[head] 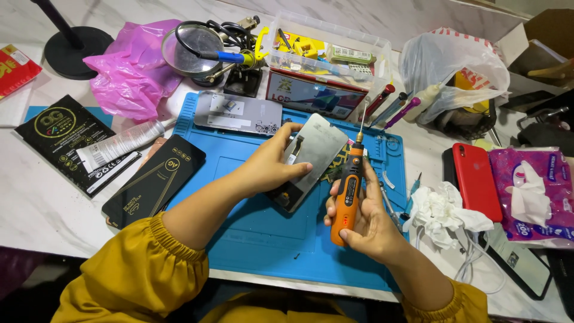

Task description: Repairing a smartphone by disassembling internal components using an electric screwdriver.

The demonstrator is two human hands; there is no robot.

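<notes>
Two hands work over a blue mat [251,239] on the table [36,203]: the left hand [272,164] grips a grey phone panel [311,155] tilted off the mat, and just beside it the right hand [365,218] clenches an orange electric screwdriver [347,194], bit up. Beyond both hands, a clear plastic box [326,51] holds yellow parts and small packets; farther right of the right hand, a white plastic bag [454,66] holds dark items.

Landmark: blue work mat [251,239]. On it: grey phone back panel [314,152], orange-and-black electric screwdriver [348,194], silver-grey plate [237,112] at its top edge. Left of mat: black packet [154,179] with gold lines, pink bag [134,69]. Right of mat: red phone [476,179], white crumpled tissue [441,212]. Sleeves [137,275] mustard yellow.
</notes>
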